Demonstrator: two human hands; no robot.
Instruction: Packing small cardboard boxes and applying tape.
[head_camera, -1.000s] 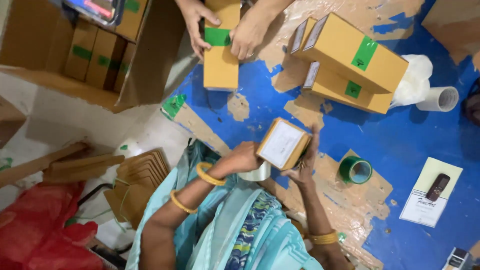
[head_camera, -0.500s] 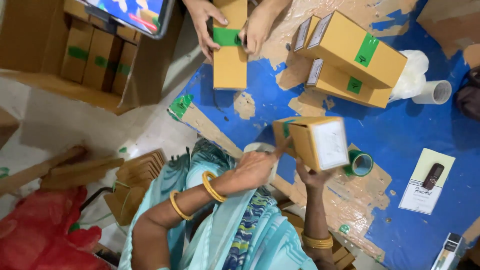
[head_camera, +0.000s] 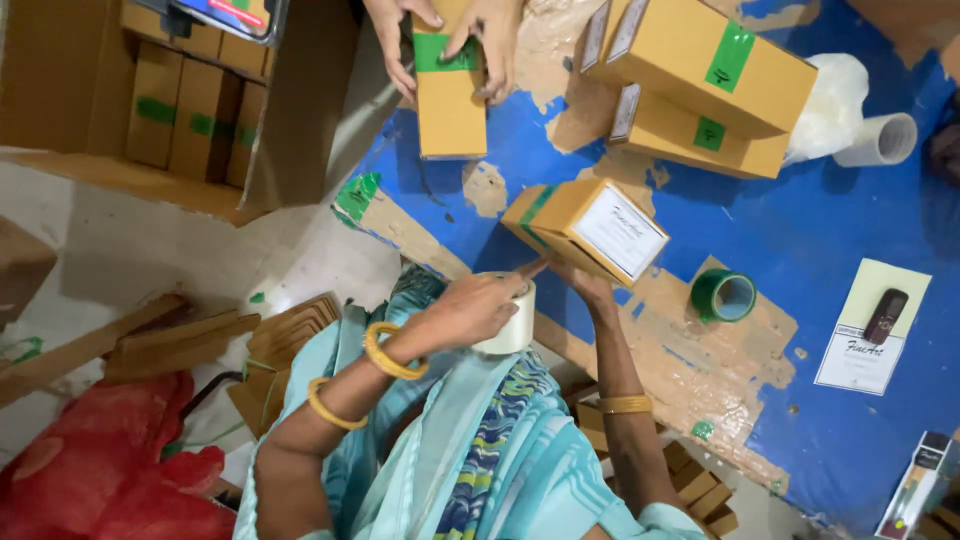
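My left hand (head_camera: 465, 308) grips a roll of clear tape (head_camera: 512, 322), its index finger stretched toward the lower edge of a small brown cardboard box (head_camera: 575, 222). The box bears a white label and a green tape strip, and is tilted above the blue work surface (head_camera: 860, 240). My right hand (head_camera: 588, 286) holds it from below, mostly hidden under it. At the top, another person's two hands (head_camera: 440, 30) press on a second brown box (head_camera: 450, 105) sealed with green tape.
Two larger taped boxes (head_camera: 700, 90) are stacked at the upper right beside a white roll (head_camera: 880, 140). A green tape roll (head_camera: 724, 295), a paper slip with a dark phone (head_camera: 886, 315) and an open carton of small boxes (head_camera: 180, 110) lie around.
The box has turned and come down toward the surface, label now facing up. My left hand with the tape roll has moved up to the box's lower edge.
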